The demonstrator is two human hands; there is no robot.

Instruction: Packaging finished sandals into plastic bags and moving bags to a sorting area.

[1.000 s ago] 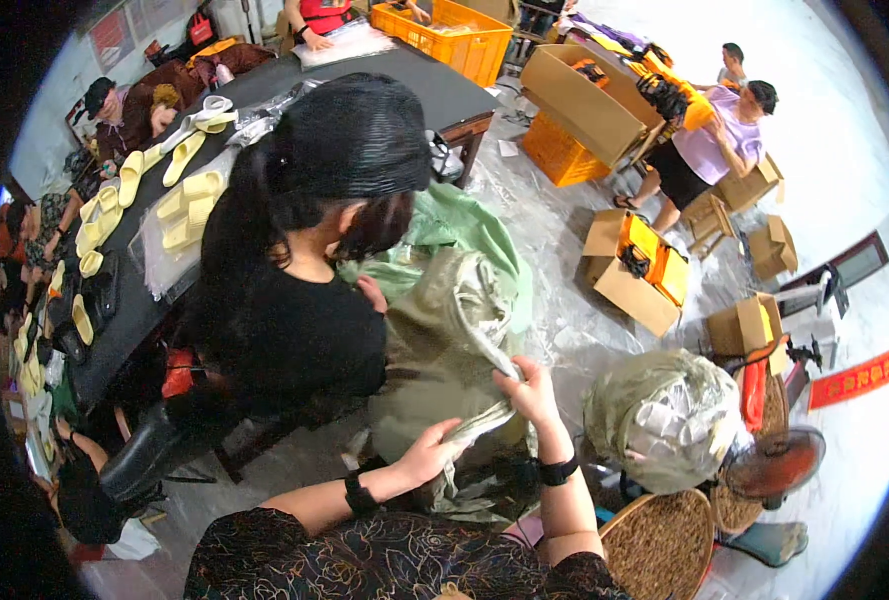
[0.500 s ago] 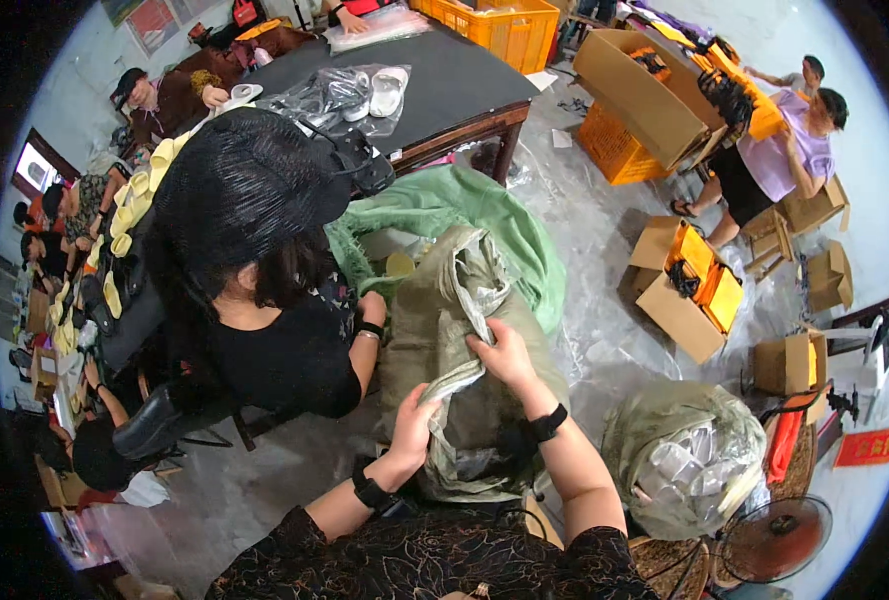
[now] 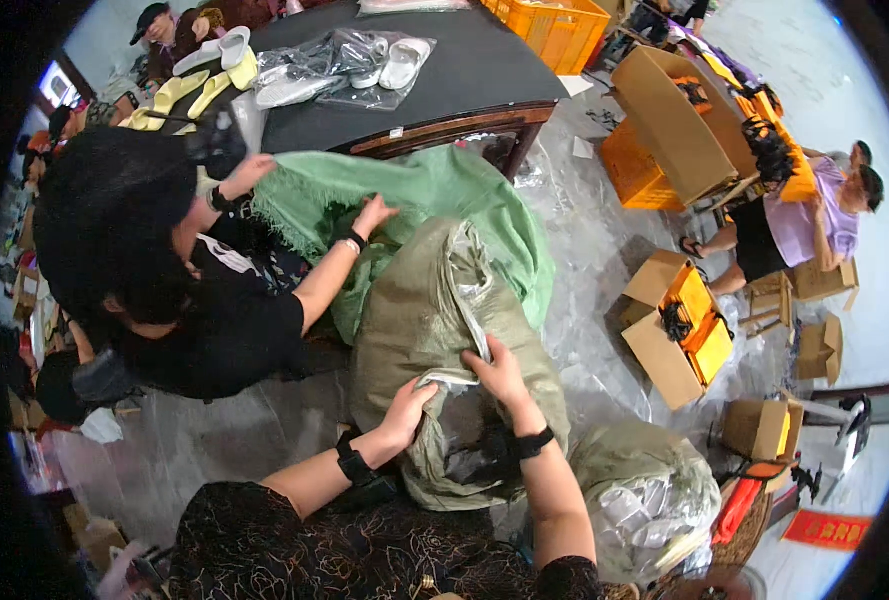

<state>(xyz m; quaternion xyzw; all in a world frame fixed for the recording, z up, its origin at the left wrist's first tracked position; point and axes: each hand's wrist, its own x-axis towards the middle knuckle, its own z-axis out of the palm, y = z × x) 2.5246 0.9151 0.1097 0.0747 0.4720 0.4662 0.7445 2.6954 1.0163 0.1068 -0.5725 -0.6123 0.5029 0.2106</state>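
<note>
An olive woven sack [image 3: 395, 325] stands bulging in front of me. My left hand [image 3: 407, 412] pinches the near rim of its mouth. Fingers and thumb of my right hand [image 3: 501, 374] are closed on the rim's right side. Between my hands the mouth gapes, and something dark [image 3: 473, 430] shows inside, too shadowed to name. Just beyond lies a green woven sack [image 3: 505, 225]. A co-worker in black on my left grips its edge with one hand [image 3: 250, 175], while the other hand [image 3: 373, 216] reaches over its opening.
Behind stands a dark table [image 3: 465, 70] with slippers in clear plastic [image 3: 365, 70]. Near right is a second sack [image 3: 645, 490] of clear-wrapped items. Cartons [image 3: 655, 350] with orange packs and an orange crate [image 3: 637, 168] stand farther right, near people at work.
My hands have spread the olive sack's mouth wider, baring its dark inside. The co-worker has leaned left and now pulls up the green sack's edge. My view has shifted slightly.
</note>
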